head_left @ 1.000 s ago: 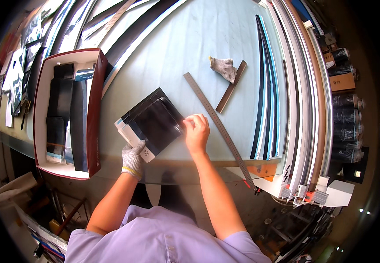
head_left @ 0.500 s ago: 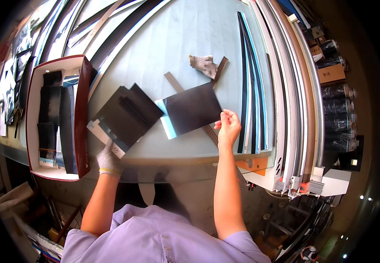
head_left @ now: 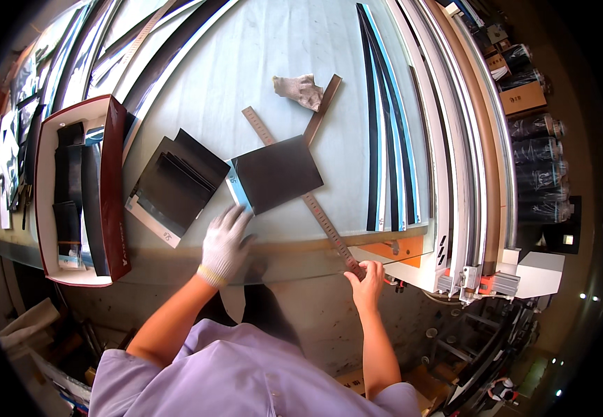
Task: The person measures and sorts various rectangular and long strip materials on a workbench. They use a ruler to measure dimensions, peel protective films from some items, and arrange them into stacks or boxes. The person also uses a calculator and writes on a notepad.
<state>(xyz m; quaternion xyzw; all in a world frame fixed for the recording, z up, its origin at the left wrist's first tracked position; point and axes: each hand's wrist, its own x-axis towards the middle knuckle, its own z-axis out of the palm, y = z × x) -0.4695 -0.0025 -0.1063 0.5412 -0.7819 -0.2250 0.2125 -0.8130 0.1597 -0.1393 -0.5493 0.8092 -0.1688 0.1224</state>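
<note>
My left hand (head_left: 225,244), in a pale knit glove, reaches in with its fingers stretched out. Its slightly blurred fingertips are at the lower corner of a dark rectangular sheet (head_left: 280,174) with a pale blue strip along its left edge. My bare right hand (head_left: 367,285) pinches the near end of a long steel ruler (head_left: 326,226) at the table's front edge. The ruler runs slantwise beneath the sheet, and its far end shows beyond. Left of the sheet lies a fanned stack of dark sheets (head_left: 176,184) with a pale strip on its near edge.
A dark red box (head_left: 115,208) holding dark pieces stands on the left. A crumpled glove (head_left: 298,90) lies beside a brown bar (head_left: 324,108). Long black, white and blue strips (head_left: 388,139) lie at right, near metal rails (head_left: 465,139). The glass table's front edge (head_left: 301,267) is close.
My right hand has let go of the dark sheet and moved down to the ruler's near end. My left hand has left the stack and moved right to the single sheet.
</note>
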